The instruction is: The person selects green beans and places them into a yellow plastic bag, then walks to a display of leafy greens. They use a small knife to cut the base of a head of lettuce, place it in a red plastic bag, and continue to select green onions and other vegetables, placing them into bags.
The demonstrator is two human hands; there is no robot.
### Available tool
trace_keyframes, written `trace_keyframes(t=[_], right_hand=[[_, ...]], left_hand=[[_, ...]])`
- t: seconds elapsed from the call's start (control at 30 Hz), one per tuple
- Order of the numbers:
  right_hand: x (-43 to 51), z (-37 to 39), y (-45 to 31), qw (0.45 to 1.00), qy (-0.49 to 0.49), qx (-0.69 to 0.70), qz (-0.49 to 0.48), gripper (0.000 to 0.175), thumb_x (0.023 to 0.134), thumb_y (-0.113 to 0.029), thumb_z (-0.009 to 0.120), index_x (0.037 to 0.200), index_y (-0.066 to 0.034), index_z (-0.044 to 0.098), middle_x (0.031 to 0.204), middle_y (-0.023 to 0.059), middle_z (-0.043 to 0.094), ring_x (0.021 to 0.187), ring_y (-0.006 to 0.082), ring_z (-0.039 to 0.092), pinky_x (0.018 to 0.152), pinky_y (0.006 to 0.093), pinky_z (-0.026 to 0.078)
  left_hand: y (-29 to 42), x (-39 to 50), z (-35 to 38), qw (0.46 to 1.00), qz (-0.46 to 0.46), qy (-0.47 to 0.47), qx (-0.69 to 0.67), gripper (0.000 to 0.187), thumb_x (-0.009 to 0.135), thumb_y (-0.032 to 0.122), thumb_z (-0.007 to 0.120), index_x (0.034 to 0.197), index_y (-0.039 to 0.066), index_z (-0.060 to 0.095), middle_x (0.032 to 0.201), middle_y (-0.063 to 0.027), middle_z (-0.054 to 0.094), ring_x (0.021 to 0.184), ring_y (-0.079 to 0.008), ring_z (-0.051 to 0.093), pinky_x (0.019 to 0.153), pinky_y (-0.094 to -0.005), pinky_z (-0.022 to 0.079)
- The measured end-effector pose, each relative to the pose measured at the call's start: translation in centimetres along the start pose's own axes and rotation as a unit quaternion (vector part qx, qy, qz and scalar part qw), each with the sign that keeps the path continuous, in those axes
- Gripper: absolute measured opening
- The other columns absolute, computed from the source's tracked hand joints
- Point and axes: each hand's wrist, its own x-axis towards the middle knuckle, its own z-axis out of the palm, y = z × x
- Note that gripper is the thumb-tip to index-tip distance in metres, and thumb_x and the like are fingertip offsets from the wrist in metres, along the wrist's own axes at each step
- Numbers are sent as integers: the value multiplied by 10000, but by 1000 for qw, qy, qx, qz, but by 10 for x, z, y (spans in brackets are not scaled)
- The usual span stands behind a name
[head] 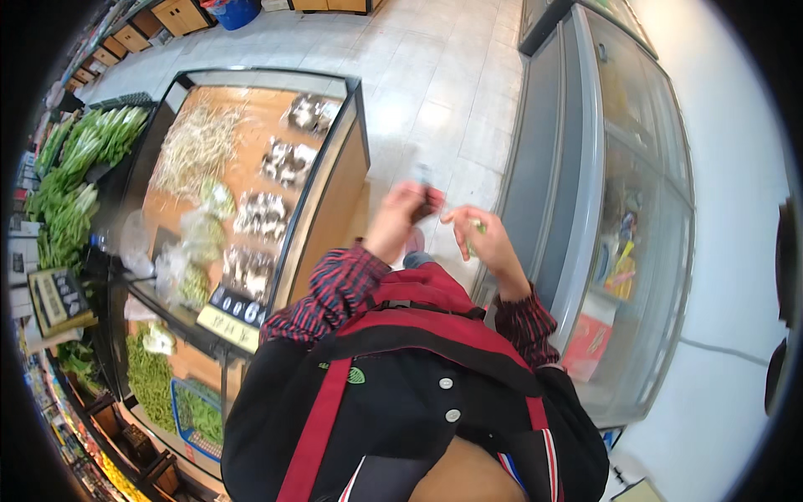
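Note:
Above the tiled aisle, in front of the red apron, both of my hands are raised and close together. My left hand (395, 216) is closed on a small dark object (426, 204); motion blur hides what it is. A pale, see-through blur extends above that fist. My right hand (486, 241) is just to the right, fingers bent, with a small pale green piece (478, 227) partly hidden in them. The two hands do not appear to touch. A wooden produce stand (332, 219) is to their left, carrying several film-wrapped packs of mushrooms (260, 216).
Loose pale sprouts (197, 147) and bagged greens (204, 235) share the stand with a price sign (232, 317). Leafy vegetables (81, 163) are farther left. A glass-topped chest freezer (646, 251) flanks the aisle on the right. A blue bucket (235, 14) stands at the far end.

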Motion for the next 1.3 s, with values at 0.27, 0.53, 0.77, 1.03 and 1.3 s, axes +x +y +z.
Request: trace_keyframes(t=[0.27, 0.53, 0.77, 1.03, 1.3], right_hand=[[372, -115, -104, 950, -154, 261, 78, 388, 973, -405, 406, 765, -86, 478, 629, 1, 465, 512, 72, 433, 425, 198, 346], [662, -347, 68, 943, 27, -213, 255, 415, 894, -355, 408, 628, -67, 543, 496, 60, 503, 529, 177, 533, 453, 355, 403], [673, -453, 147, 773, -143, -408, 464, 325, 846, -383, 501, 775, -73, 568, 680, 111, 559, 677, 245, 559, 572, 395, 426], [1037, -421, 92, 728, -261, -496, 394, 388, 844, -436, 493, 943, -76, 598, 871, 159, 603, 869, 302, 573, 736, 426, 445], [1602, -117, -122, 817, -162, -553, -15, 396, 828, -430, 527, 924, -67, 654, 877, 168, 665, 861, 324, 637, 746, 430, 491]], left_hand=[[148, 174, -105, 931, 182, 315, -45, 248, 993, 265, 392, 1032, 53, 515, 758, 13, 488, 706, -113, 483, 746, -287, 455], [197, 436, -163, 899, 120, 390, -162, 268, 980, 300, 425, 1026, 47, 505, 637, 42, 368, 621, -106, 415, 698, -286, 433], [321, 655, -141, 944, 148, 263, -135, 256, 974, 265, 439, 1025, 21, 499, 661, 27, 404, 657, -117, 462, 704, -292, 437], [473, 807, -227, 893, 179, 370, -185, 199, 967, 219, 449, 1029, 33, 484, 680, 19, 407, 641, -102, 448, 672, -277, 425], [596, 883, -382, 802, 282, 495, -178, 198, 963, 220, 459, 1002, 30, 500, 669, 23, 395, 620, -98, 426, 642, -286, 421]])
